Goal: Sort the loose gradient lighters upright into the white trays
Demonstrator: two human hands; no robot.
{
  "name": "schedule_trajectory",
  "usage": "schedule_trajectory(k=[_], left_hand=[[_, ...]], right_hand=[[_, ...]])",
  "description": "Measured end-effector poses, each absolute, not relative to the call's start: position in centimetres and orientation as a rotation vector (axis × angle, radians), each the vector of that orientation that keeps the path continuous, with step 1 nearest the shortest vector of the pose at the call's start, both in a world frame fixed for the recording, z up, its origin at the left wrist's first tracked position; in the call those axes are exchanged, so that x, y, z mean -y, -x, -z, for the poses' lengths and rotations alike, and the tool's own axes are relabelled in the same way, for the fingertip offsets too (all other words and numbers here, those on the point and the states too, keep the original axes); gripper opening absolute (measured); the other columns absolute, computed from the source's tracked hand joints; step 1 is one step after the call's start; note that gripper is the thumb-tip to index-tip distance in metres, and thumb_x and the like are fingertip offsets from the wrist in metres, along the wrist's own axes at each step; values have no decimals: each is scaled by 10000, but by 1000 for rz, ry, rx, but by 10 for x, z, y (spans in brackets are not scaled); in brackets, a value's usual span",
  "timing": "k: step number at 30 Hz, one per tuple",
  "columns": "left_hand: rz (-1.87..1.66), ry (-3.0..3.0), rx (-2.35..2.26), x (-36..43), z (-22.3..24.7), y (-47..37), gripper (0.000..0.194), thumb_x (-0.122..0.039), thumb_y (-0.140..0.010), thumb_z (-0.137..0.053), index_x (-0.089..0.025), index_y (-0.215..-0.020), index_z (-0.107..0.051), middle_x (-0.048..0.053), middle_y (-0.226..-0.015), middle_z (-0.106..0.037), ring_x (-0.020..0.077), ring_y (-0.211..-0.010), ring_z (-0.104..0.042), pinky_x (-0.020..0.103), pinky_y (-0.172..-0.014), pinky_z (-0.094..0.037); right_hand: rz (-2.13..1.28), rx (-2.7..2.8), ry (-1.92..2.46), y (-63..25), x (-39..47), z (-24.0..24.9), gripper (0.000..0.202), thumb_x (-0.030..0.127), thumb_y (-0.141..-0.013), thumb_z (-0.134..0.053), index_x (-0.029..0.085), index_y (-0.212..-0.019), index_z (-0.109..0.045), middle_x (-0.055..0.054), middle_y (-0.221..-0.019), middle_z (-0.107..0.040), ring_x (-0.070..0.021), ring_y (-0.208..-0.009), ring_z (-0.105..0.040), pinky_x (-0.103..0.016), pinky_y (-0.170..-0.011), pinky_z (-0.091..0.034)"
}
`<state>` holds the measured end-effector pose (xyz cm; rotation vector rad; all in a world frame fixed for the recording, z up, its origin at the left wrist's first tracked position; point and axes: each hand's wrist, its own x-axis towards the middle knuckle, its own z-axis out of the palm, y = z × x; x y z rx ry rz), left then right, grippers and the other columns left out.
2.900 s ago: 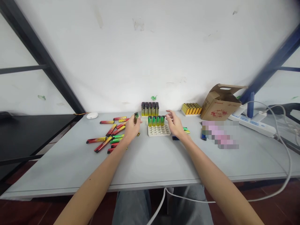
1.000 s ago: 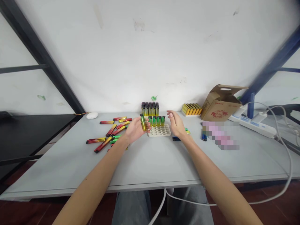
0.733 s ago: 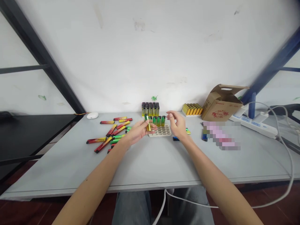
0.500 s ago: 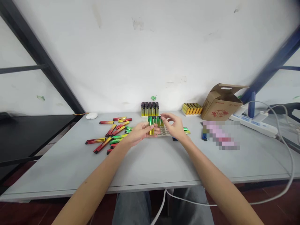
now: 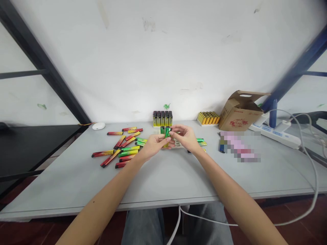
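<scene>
My left hand (image 5: 153, 145) holds a green-and-yellow lighter (image 5: 167, 134) upright by its lower end. My right hand (image 5: 186, 136) pinches the top of the same lighter from the right. Both hands meet just in front of a white slotted tray (image 5: 178, 144), which is mostly hidden behind them. A few green lighters (image 5: 162, 129) stand in the tray's back row. A pile of loose red, yellow and green lighters (image 5: 122, 146) lies on the grey table to the left of my left hand.
A full block of black-topped yellow lighters (image 5: 162, 118) stands at the wall, a tray of orange lighters (image 5: 208, 118) to its right. An open cardboard box (image 5: 238, 112), a power strip (image 5: 274, 134) with cables, and a white mouse-like object (image 5: 98, 126) also sit on the table (image 5: 166, 180).
My left hand carried the lighter rightward from beside the pile to in front of the tray. My right hand came in and closed on its top.
</scene>
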<state>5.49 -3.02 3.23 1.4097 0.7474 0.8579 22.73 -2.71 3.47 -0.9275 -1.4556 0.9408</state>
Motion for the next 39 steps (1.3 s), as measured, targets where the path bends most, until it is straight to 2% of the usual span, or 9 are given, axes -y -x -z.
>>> schedule_trajectory(k=[4, 7, 15, 19, 26, 30, 33, 36, 39], left_hand=[[-869, -1360, -793, 30, -32, -57, 430, -508, -786, -693, -130, -991, -686, 127, -1012, -739, 230, -916, -708, 385, -848, -567], [-889, -1280, -894, 29, -38, -54, 435, -533, -818, -639, -144, -1012, -662, 140, -1029, -732, 245, -936, -706, 369, -771, -582], [-1286, -1182, -1168, 19, -43, -42, 220, -316, -829, -541, -140, -866, -668, 51, -722, -674, 142, -645, -648, 252, -578, -521], [-1347, -1179, -1213, 12, -39, -37, 195, -269, -769, -541, -142, -834, -673, 35, -698, -647, 130, -620, -616, 245, -556, -506], [-1351, -1255, -1266, 2, -31, -32, 222, -304, -754, -524, -154, -823, -673, 35, -723, -649, 142, -641, -610, 260, -566, -501], [-1346, -1524, -1372, -2, -23, -29, 234, -344, -782, -523, -170, -857, -660, 49, -772, -672, 173, -722, -629, 294, -656, -507], [-1266, -1944, -1464, -2, -17, -28, 278, -367, -794, -551, -177, -973, -646, 78, -931, -688, 216, -890, -634, 358, -840, -495], [-1023, -2246, -1453, 1, -12, -27, 459, -435, -783, -597, -170, -1157, -588, 120, -1182, -631, 275, -1136, -565, 417, -1016, -413], [-774, -2332, -1383, 5, -10, -27, 685, -513, -775, -614, -155, -1339, -463, 148, -1392, -504, 312, -1300, -453, 433, -1095, -345]], right_hand=[[-975, 1366, 902, -232, 23, -37, 354, 424, -675, -774, 182, -900, -649, -22, -778, -700, -141, -670, -633, -282, -647, -518], [-839, 1193, 919, -246, 17, -40, 358, 429, -672, -760, 190, -900, -623, -19, -765, -683, -154, -700, -637, -276, -623, -514], [-421, 1281, 1199, -271, -6, -17, 340, 403, -766, -618, 169, -1012, -638, -76, -916, -684, -180, -732, -640, -315, -641, -499], [-392, 1439, 1255, -274, -11, -8, 308, 356, -787, -574, 164, -1016, -646, -90, -931, -701, -197, -776, -649, -322, -655, -491], [-399, 1529, 1272, -282, -11, -11, 278, 329, -786, -559, 174, -1000, -644, -90, -946, -707, -214, -853, -660, -329, -688, -502], [-426, 1627, 1250, -283, -9, -9, 280, 357, -798, -573, 187, -1009, -645, -85, -936, -704, -229, -902, -660, -335, -693, -508], [-502, 1658, 1228, -284, -7, -9, 332, 397, -810, -589, 183, -1060, -632, -99, -957, -705, -237, -947, -658, -352, -737, -513], [-551, 1637, 1250, -290, -7, -11, 436, 475, -838, -567, 183, -1160, -596, -115, -1056, -695, -237, -1023, -639, -376, -826, -505], [-593, 1553, 1290, -299, -7, -14, 504, 564, -898, -417, 184, -1178, -595, -120, -1181, -662, -239, -1132, -596, -407, -926, -474]])
